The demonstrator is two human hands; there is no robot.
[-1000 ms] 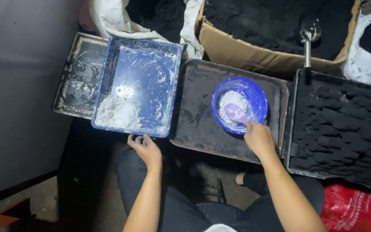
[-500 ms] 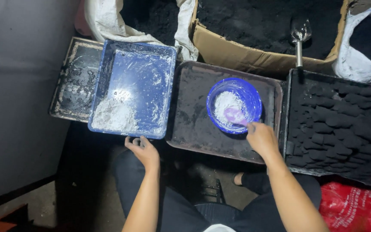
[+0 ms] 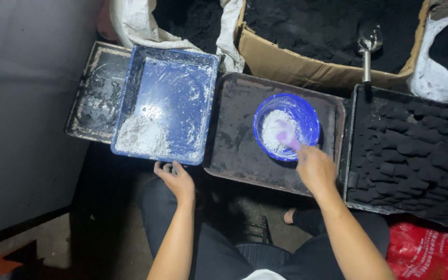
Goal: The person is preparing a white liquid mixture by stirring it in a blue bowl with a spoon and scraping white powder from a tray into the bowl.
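Dim floor space holds trays side by side, black powder in a cardboard box (image 3: 307,67) behind. Right hand (image 3: 315,168) grasps a purple spoon (image 3: 288,138) in the blue bowl (image 3: 286,126) of white powder, seemingly mid-stir. Left hand (image 3: 175,179), loosely curled and holding nothing, touches the blue tray (image 3: 164,106), white powder heaped in its corner.

**Two bare arms reach forward**

Left hand (image 3: 175,179) lies palm up, fingers (image 3: 163,167) loosely curled and apart, forearm running straight back to the body. Right hand (image 3: 315,168), blurred, is extended farther forward, knuckles up, fingers closed; whether they grip anything cannot be told.
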